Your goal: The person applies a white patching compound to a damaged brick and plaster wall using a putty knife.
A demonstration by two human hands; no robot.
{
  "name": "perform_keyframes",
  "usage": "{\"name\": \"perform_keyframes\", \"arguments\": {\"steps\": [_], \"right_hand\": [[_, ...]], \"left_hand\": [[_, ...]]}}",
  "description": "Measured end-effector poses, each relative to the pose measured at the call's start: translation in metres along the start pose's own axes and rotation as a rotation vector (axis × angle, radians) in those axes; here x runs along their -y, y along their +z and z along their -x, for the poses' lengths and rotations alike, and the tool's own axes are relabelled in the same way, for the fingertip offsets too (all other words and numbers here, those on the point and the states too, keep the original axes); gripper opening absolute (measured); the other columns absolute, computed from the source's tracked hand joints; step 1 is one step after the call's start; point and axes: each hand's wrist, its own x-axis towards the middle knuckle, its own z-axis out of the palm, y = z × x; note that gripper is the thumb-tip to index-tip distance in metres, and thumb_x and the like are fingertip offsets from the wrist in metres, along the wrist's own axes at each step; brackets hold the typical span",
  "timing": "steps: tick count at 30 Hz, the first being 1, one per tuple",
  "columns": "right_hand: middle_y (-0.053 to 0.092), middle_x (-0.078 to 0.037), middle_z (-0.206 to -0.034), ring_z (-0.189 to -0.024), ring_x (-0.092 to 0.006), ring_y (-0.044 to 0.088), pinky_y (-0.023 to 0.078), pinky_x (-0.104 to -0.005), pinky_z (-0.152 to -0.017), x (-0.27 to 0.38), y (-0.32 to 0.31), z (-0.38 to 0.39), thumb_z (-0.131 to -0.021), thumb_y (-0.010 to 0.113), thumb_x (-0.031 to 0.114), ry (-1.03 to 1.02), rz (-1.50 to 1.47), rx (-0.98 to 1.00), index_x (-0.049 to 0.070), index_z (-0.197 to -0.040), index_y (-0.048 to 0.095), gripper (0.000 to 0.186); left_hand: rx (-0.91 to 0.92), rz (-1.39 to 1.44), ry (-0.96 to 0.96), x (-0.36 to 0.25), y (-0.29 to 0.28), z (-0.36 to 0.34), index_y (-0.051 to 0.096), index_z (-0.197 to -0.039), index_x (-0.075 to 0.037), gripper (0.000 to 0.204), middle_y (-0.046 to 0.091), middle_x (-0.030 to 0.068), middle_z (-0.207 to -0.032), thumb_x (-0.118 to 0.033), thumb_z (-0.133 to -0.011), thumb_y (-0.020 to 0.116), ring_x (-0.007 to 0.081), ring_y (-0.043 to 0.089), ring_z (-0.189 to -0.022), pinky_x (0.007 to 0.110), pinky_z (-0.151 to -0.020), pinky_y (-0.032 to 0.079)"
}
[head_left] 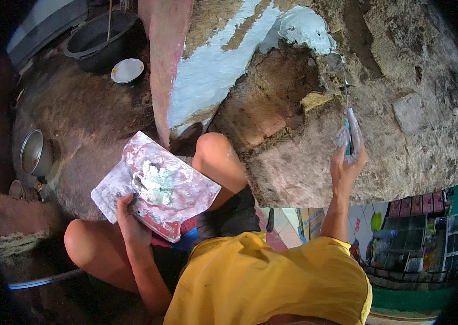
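Observation:
My left hand [133,223] grips the near edge of a flat reddish board [199,190] smeared with white, its thumb on top. A mound of thick white putty [157,184] lies in the middle of the board. My right hand [349,162], its fingers whitened, is closed on the teal handle of a putty knife [345,89]. The thin blade is seen nearly edge-on, and its tip is beside a fresh patch of white putty [306,28] on the rough wall [299,162]. Smoother white coating [202,76] covers the wall's corner to the left.
Bare brown masonry [267,100] shows below the coating. On the left are a dark basin [99,46] with a stick, a white plate [127,71] and a metal pot [36,152]. My bent knee [215,157] is close to the wall. Shelving [407,238] stands at lower right.

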Motion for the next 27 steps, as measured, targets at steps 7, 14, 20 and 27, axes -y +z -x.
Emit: {"name": "perform_keyframes", "arguments": {"steps": [7,14,20,27], "right_hand": [[0.06,-0.022,-0.099,-0.091,-0.0358,0.059,0.047,-0.0351,-0.077,0.007,0.008,-0.014,-0.069,0.057,-0.004,-0.151,0.208,-0.031,0.0,-0.105,0.06,0.036],[0.06,-0.02,-0.094,-0.076,-0.0347,0.061,0.048,-0.0377,-0.066,0.013,0.015,-0.023,-0.069,0.06,-0.001,-0.223,0.325,-0.065,0.01,-0.105,0.062,0.038],[0.06,-0.019,-0.092,-0.078,-0.0355,0.06,0.048,-0.039,-0.067,0.013,0.02,-0.025,-0.068,0.06,0.0,-0.197,0.284,0.016,0.011,-0.109,0.059,0.042],[0.061,-0.019,-0.088,-0.077,-0.0355,0.059,0.047,-0.039,-0.067,0.021,0.021,-0.029,-0.071,0.058,0.0,-0.226,0.29,0.04,0.009,-0.11,0.058,0.04]], "left_hand": [[0.026,0.002,0.029,0.001,-0.007,-0.004,0.052,-0.105,0.001,0.035,0.059,0.0112,-0.102,-0.023,-0.08,0.048,0.0232,0.057,-0.091,0.036,-0.086,0.044],[-0.062,-0.049,0.039,-0.001,0.006,0.002,0.052,-0.105,0.002,0.035,0.059,0.0115,-0.101,-0.022,-0.08,0.048,0.0236,0.057,-0.091,0.036,-0.086,0.044],[-0.043,-0.04,0.033,0.0,0.0,0.0,0.052,-0.105,0.002,0.035,0.059,0.0112,-0.1,-0.022,-0.08,0.048,0.0232,0.058,-0.09,0.036,-0.086,0.044],[-0.016,-0.017,0.013,0.002,-0.005,-0.004,0.052,-0.104,0.002,0.034,0.06,0.0106,-0.1,-0.021,-0.08,0.048,0.0226,0.058,-0.089,0.035,-0.085,0.045]]}}
